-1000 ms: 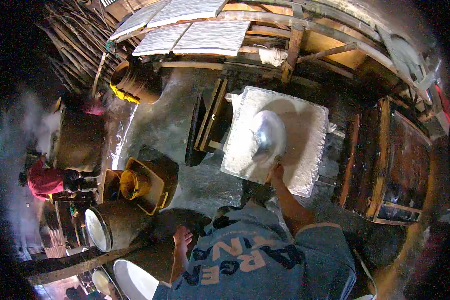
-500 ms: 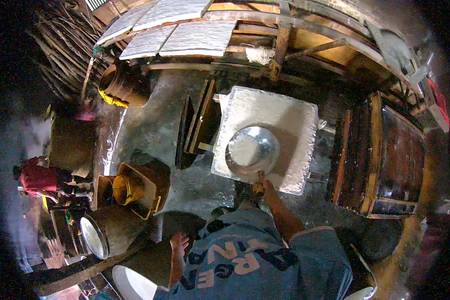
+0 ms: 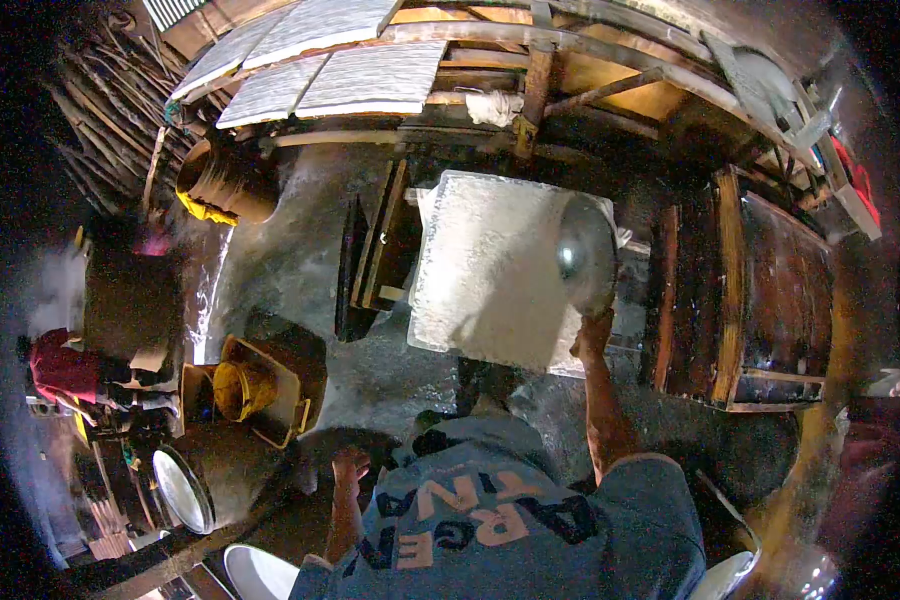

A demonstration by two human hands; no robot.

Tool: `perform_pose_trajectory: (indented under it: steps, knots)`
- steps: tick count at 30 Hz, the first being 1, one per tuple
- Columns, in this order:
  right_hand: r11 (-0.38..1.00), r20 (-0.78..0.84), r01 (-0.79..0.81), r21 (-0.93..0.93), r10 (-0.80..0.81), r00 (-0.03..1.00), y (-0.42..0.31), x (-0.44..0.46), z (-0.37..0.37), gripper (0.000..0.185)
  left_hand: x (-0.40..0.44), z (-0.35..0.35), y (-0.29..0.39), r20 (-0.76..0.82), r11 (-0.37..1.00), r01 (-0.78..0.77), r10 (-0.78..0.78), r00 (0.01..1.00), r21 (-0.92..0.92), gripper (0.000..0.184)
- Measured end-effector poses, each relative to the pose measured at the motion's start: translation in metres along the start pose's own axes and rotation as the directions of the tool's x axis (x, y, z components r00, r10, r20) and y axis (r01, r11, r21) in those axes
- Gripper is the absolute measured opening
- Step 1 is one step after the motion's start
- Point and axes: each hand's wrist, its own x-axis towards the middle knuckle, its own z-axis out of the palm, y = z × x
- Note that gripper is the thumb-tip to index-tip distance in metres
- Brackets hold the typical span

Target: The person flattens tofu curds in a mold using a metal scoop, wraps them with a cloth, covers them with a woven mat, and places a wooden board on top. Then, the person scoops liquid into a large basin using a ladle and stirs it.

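Observation:
My right hand (image 3: 594, 332) is closed on the near edge of a shiny round metal bowl (image 3: 587, 258). The bowl stands tilted above the right side of a white square slab (image 3: 470, 260) with rough edges. Its shadow falls across the slab's middle. Low on the left, my left hand (image 3: 350, 464) hangs near my body with nothing in it, its fingers loosely bent and apart from the nearby containers.
Yellow bucket (image 3: 233, 390), drum with white contents (image 3: 184, 490) and white-lined tub (image 3: 260, 573) stand left. A dark wooden box (image 3: 740, 300) stands right; white ridged sheets (image 3: 370, 80) lie on a rack beyond. A person in red (image 3: 65, 368) is far left.
My right hand has carried the bowl from the slab's middle to its right side and tilted it. My left hand's fingers have bent more. The view has shifted slightly.

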Motion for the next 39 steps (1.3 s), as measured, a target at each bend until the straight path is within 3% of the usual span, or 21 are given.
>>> perform_pose_trajectory:
  steps: [1, 3, 10, 13, 16, 19, 22, 25, 28, 31, 35, 37, 39]
  knots:
    - [0.984, -0.002, 0.114, -0.133, -0.116, 0.993, 0.000, 0.002, -0.011, 0.026, 0.003, 0.001, 0.002, 0.004, 1.000, 0.006, -0.006, 1.000, 0.006, 0.029]
    - [0.963, -0.018, 0.132, -0.235, -0.140, 0.990, -0.007, -0.013, -0.031, 0.025, 0.008, 0.001, 0.005, 0.014, 1.000, 0.017, -0.018, 1.000, 0.018, 0.030]
    - [0.899, -0.142, -0.313, -0.305, 0.282, 0.949, 0.007, -0.106, -0.043, 0.019, 0.014, 0.012, 0.015, 0.052, 0.999, 0.022, -0.024, 0.998, 0.036, 0.030]
    - [0.969, 0.274, -0.238, -0.067, 0.248, 0.929, 0.118, -0.109, -0.091, 0.019, 0.010, 0.014, 0.022, 0.063, 1.000, 0.016, -0.017, 0.998, 0.022, 0.030]
    - [0.779, 0.142, -0.624, -0.057, 0.625, 0.767, 0.075, -0.153, -0.033, 0.020, 0.007, 0.011, 0.027, 0.087, 1.000, -0.006, 0.006, 0.996, 0.006, 0.031]
    - [0.710, 0.251, -0.704, 0.008, 0.680, 0.689, 0.162, -0.140, -0.065, 0.018, 0.045, -0.011, 0.004, 0.144, 0.952, 0.155, -0.120, 0.982, -0.262, 0.030]
    - [0.670, 0.336, -0.741, 0.038, 0.690, 0.641, 0.183, -0.121, -0.059, 0.018, -0.038, 0.016, 0.040, -0.112, 0.997, -0.059, 0.065, 0.992, 0.055, 0.032]
    - [0.625, 0.414, -0.778, 0.066, 0.692, 0.591, 0.188, -0.112, -0.049, 0.019, -0.032, -0.005, 0.016, -0.132, 0.996, 0.089, -0.085, 0.988, 0.024, 0.036]
    - [0.427, 0.377, -0.785, 0.448, 0.707, 0.599, 0.164, -0.084, -0.051, 0.025, -0.019, -0.032, -0.020, -0.072, 0.983, 0.184, -0.186, 0.980, -0.026, 0.035]
    - [0.608, 0.255, -0.658, 0.443, 0.619, 0.743, 0.120, -0.051, -0.043, 0.022, -0.018, -0.040, -0.030, -0.040, 0.987, 0.157, -0.158, 0.987, -0.022, 0.033]
    - [0.830, 0.160, -0.351, 0.433, 0.313, 0.936, 0.041, -0.014, -0.033, 0.036, -0.001, -0.043, -0.022, 0.036, 0.995, 0.101, -0.100, 0.994, -0.027, 0.031]
    - [0.852, 0.160, -0.175, 0.494, 0.109, 0.981, 0.001, -0.008, -0.029, 0.046, 0.016, -0.046, -0.013, 0.082, 0.997, 0.071, -0.069, 0.994, -0.025, 0.030]
    - [0.760, 0.228, -0.040, 0.648, -0.143, 0.963, -0.032, -0.017, -0.026, 0.056, 0.042, -0.050, -0.007, 0.153, 0.998, 0.062, -0.057, 0.987, -0.026, 0.029]
